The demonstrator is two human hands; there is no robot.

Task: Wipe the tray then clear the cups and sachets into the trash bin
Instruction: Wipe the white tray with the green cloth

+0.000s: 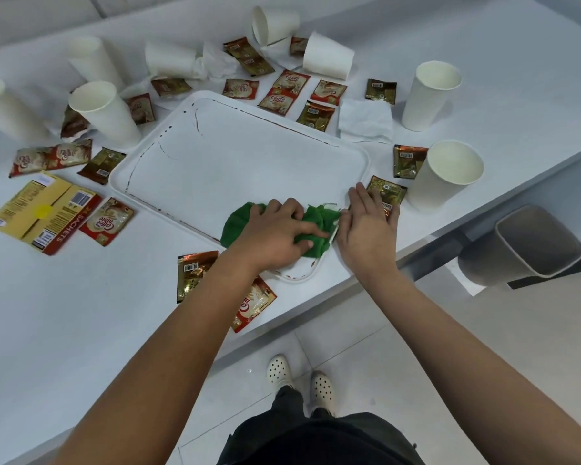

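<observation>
Clutter rings the white tray (188, 105) on the white desk (64, 313): paper cups (430, 95) stand or lie tipped along the far edge and toward the right edge, with red creamer sachets (284, 92) and gold coffee sachets (316, 115) scattered between them; a crumpled napkin (366, 120) lies just beyond the tray's far right corner; a flattened yellow sachet box (44, 213) sits toward the desk's left side, a creamer sachet (106, 221) touching it; two more sachets lie at the near edge, partly hidden under the left forearm. Brown residue traces the tray's inner rim along its far and left sides. A grey trash bin (534, 243) stands on the pale tiled floor just off the desk's right edge; the person's white clogs (279, 369) show below.

The left grip (275, 229) presses down on a green cloth (239, 223) bunched at the tray's near right corner, fingers curled into the fabric and holding it; the cloth spreads out on both sides of that hand. The right grip (366, 223) lies beside it with fingers straight and together, palm down over the tray's right rim and partly on a gold sachet (386, 193), fingertips just beside the cloth's right end; it grasps nothing. A wide paper cup (446, 176) stands near that hand, close to the desk's right edge.
</observation>
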